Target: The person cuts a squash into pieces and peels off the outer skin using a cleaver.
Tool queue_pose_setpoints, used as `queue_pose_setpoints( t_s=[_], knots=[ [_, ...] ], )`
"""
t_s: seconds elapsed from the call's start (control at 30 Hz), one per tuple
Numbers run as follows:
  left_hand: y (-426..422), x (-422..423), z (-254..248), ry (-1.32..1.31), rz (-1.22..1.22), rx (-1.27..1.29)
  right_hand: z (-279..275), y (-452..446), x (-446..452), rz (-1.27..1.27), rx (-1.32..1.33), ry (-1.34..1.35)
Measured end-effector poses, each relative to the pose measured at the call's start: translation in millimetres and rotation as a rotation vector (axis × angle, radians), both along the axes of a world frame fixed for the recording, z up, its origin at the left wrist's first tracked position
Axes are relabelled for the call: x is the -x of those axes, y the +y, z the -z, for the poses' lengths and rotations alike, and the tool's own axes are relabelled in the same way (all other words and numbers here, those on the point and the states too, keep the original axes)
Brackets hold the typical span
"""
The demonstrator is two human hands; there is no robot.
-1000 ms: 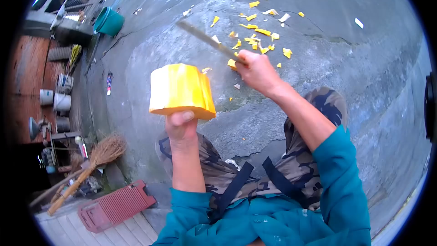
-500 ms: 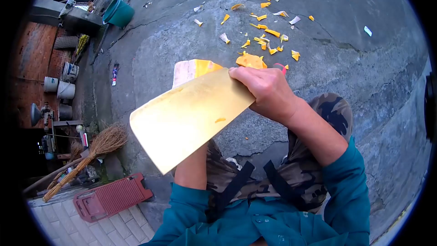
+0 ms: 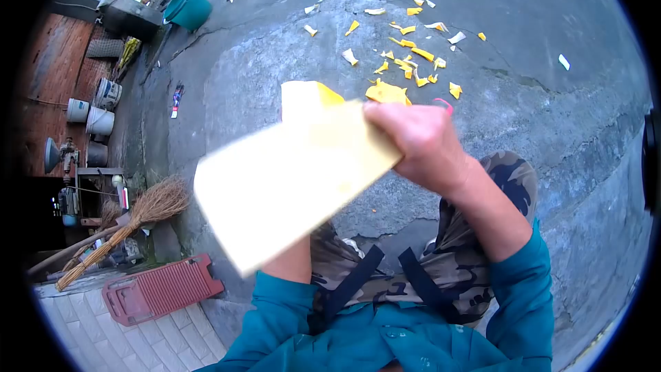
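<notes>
My right hand (image 3: 420, 138) is closed around the handle end of a broad cleaver (image 3: 275, 186). The thumb presses at the top corner of the blade, which lies slanted across the view, bright and blurred. Beyond its upper edge a piece of pumpkin (image 3: 299, 100) shows pale, with an orange cut side. My left hand is hidden behind the blade; only its forearm (image 3: 289, 262) comes out below, so its fingers and grip cannot be seen. Just past my right knuckles, an orange pumpkin chunk (image 3: 387, 92) and a pink loop (image 3: 444, 105) are partly visible.
Pumpkin peelings (image 3: 413, 55) are scattered over the concrete floor (image 3: 551, 110) ahead. On the left are a green bucket (image 3: 187, 8), white pails (image 3: 100, 120), a straw broom (image 3: 151, 207) and a reddish plastic slatted object (image 3: 165, 289). My bent knee (image 3: 509, 179) is close to the right forearm.
The cleaver and my right hand have shifted slightly right, and the blade looks brighter and more blurred. The pumpkin piece has also moved right. The whole view has shifted a little.
</notes>
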State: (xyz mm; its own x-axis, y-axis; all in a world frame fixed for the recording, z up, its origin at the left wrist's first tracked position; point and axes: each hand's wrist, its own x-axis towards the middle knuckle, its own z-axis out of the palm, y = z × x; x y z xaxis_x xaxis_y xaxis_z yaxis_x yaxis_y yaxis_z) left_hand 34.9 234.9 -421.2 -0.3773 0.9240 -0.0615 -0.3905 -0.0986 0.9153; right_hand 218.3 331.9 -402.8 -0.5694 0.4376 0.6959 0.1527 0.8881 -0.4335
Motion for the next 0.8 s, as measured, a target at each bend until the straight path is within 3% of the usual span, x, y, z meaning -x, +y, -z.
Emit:
queue_pose_setpoints(
  t_s=[0.1, 0.4, 0.7, 0.8],
  knots=[
    [8.1, -2.3, 4.7, 0.083, -0.015, 0.032, -18.9, -23.0, 1.1, -0.092, -0.074, -0.075],
    [17.3, -11.6, 14.1, 0.203, -0.063, 0.066, -16.3, -19.9, -3.9, -0.062, -0.107, -0.147],
    [8.4, -3.2, 19.8, 0.222, -0.031, 0.118, 27.3, 3.0, -5.9, 0.017, 0.079, -0.136],
    [13.5, -27.0, -8.0, 0.083, 0.150, 0.133, 43.9, 20.5, -12.5, 0.122, 0.244, -0.235]
  ],
)
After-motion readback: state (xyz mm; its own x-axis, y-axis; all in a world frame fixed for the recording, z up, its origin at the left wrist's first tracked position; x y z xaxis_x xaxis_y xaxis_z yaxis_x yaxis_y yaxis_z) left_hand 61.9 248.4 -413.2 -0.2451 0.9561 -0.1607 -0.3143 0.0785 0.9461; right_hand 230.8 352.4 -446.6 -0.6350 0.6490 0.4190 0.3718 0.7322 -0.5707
